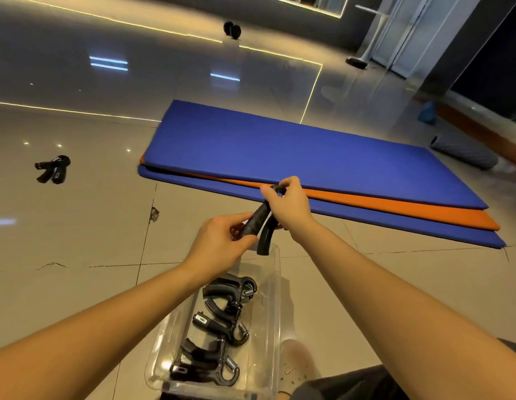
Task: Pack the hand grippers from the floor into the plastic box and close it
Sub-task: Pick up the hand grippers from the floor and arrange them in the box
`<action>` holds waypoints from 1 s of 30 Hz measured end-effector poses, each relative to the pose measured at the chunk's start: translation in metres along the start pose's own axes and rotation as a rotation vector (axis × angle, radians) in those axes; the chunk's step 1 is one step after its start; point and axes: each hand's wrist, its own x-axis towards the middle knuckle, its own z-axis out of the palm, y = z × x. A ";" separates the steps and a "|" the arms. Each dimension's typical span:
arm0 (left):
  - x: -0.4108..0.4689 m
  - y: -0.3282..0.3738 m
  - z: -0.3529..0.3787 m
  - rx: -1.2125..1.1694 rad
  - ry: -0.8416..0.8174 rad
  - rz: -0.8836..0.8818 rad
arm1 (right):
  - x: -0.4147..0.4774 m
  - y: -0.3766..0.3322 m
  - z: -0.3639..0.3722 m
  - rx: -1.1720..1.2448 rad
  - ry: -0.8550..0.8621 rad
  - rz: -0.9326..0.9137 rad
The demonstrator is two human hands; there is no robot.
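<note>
A black hand gripper [261, 226] hangs above the far end of the clear plastic box [272, 298]. My right hand [288, 204] grips its top, near the spring. My left hand [219, 243] pinches one of its foam handles. Several black hand grippers [222, 327] with steel springs lie in a row inside the open box. More black hand grippers [52, 168] lie on the tiled floor at the far left. The box's lid is not in sight.
Stacked blue and orange exercise mats [294, 163] lie just beyond my hands. A dark dumbbell [232, 29] sits far back. A rolled grey mat [464, 153] lies at the right wall. My foot in a pale clog [294, 368] stands next to the box.
</note>
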 end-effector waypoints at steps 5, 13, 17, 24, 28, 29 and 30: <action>0.014 -0.009 -0.029 0.008 0.022 -0.125 | -0.001 0.002 -0.016 0.086 -0.092 0.052; 0.032 -0.028 -0.057 0.002 -0.068 -0.195 | -0.014 0.027 -0.017 0.077 -0.267 0.122; 0.027 -0.041 -0.047 0.513 -0.218 0.057 | -0.021 0.042 -0.007 0.104 -0.273 0.216; 0.020 -0.076 -0.023 0.664 -0.250 0.178 | -0.031 0.068 -0.004 0.142 -0.346 0.336; 0.011 -0.090 -0.013 0.500 -0.338 0.086 | -0.034 0.083 -0.005 0.097 -0.445 0.374; 0.009 -0.093 -0.012 0.464 -0.347 0.064 | -0.034 0.086 -0.005 0.090 -0.463 0.377; 0.008 -0.095 -0.010 0.440 -0.355 0.057 | -0.035 0.088 -0.004 0.085 -0.476 0.379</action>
